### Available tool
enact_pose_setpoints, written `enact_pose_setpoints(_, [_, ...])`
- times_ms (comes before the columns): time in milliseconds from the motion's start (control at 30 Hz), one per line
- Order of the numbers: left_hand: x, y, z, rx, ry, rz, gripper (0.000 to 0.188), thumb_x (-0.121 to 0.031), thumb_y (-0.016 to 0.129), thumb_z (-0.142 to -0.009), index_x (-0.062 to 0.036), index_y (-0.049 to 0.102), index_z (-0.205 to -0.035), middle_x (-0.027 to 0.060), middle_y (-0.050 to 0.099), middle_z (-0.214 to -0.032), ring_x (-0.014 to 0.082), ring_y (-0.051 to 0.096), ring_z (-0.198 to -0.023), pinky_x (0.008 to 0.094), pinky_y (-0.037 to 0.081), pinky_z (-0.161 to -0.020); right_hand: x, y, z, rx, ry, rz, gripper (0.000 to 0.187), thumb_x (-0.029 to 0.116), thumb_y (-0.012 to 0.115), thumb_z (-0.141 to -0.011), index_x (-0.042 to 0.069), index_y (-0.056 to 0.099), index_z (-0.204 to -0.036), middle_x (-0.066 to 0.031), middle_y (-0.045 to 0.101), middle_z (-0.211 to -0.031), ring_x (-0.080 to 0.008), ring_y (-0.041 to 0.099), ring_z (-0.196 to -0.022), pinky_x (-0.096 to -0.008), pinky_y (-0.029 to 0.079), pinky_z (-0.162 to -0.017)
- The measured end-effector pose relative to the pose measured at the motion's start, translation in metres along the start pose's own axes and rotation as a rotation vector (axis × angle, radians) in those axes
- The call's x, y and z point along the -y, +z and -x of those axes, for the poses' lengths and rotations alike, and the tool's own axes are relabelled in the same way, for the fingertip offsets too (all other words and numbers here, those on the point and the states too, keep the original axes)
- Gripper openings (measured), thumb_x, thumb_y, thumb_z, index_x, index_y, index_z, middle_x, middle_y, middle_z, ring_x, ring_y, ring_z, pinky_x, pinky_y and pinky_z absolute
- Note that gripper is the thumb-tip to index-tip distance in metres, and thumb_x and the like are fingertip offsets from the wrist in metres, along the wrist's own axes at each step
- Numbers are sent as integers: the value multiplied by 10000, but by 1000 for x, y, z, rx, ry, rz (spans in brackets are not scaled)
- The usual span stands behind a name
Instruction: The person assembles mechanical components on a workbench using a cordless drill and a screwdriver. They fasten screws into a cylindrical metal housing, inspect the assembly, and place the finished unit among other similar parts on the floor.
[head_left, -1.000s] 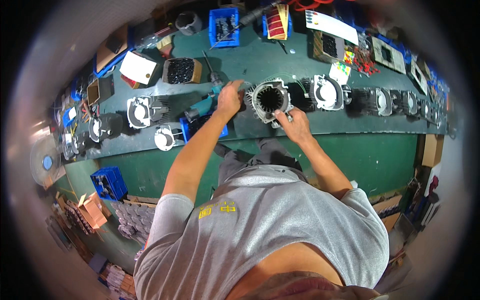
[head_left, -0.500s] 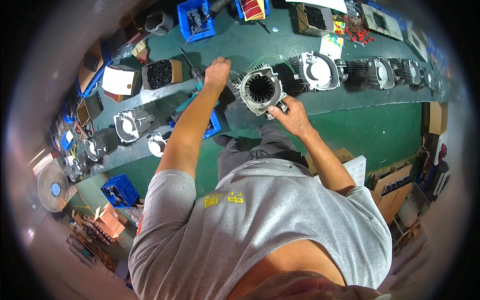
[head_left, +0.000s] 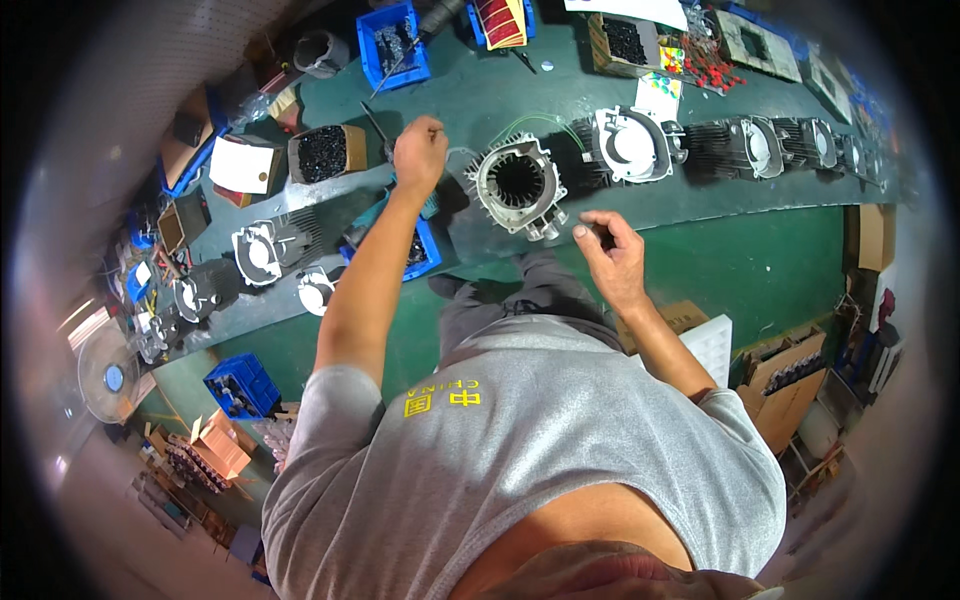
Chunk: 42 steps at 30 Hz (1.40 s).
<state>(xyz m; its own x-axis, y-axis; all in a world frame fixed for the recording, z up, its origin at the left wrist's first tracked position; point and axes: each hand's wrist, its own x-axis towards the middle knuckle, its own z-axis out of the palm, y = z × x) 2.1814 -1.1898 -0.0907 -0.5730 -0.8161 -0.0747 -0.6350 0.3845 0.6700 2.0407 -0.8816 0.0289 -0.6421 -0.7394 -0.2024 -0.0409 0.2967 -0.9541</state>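
A round, finned grey metal housing stands on the green workbench in front of me, its open bore facing up. My right hand is just right of it and off it, thumb and fingers curved apart with nothing visible between them. To the left of the housing, my left hand is raised with its fingers closed; whatever they hold, if anything, is hidden. Under that hand and forearm lies a teal power tool, partly covered, with its long thin bit pointing away from me. A green wire loops behind the housing.
More finned housings with pale inner parts line the bench on the right, others on the left. A box of black parts and a blue bin of screws sit at the back left. Another blue bin is near the front edge.
My right hand has let go of the housing and moved right and toward me. My left hand has shifted slightly left, above the power tool. The housing stays in about the same place.
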Motion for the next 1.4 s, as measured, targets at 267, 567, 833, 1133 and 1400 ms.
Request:
enact_pose_setpoints(267, [-116, -91, 142, 317, -253, 1074, 281, 25, 661, -942, 6, 583, -1212, 84, 686, -1010, 135, 665, -894, 275, 568, -766, 57, 44, -17, 431, 357, -533, 239, 195, 714, -971, 15, 718, -1128, 37, 614, -839, -17, 490, -688, -207, 385, -568])
enact_pose_setpoints(567, [-88, -119, 166, 282, -41, 286, 505, -157, 775, -870, -44, 555, -1311, 139, 702, -1060, 269, 687, -990, 393, 565, -829, 49, 84, 11, 420, 436, -634, 151, 210, 635, -1024, 59, 627, -1016, -26, 630, -845, -35, 446, -596, -207, 332, -486])
enact_pose_setpoints(833, [30, -97, 98, 408, -24, -639, 561, -311, 777, -835, -57, 556, -1283, 200, 670, -1235, 398, 636, -1179, 514, 528, -962, 80, 71, 56, 298, 379, -666, 179, 96, 661, -988, 3, 640, -1138, -64, 648, -907, -37, 470, -614, -198, 331, -498])
enact_pose_setpoints(1133, [50, -87, 78, 500, -27, -535, 566, -266, 754, -823, -58, 548, -1307, 200, 676, -1268, 379, 637, -1210, 473, 522, -993, 85, 41, 107, 159, 326, -745, 170, 80, 651, -990, 17, 644, -1148, -54, 657, -945, -48, 478, -643, -207, 346, -517])
enact_pose_setpoints(1400, [15, -158, 140, 193, 170, 202, 736, -182, 777, -762, 8, 522, -1426, 200, 669, -1249, 326, 668, -1118, 408, 516, -987, 77, 25, 75, 155, 314, -841, 135, 105, 637, -990, 36, 637, -1107, -38, 645, -949, -52, 434, -637, -211, 340, -520])
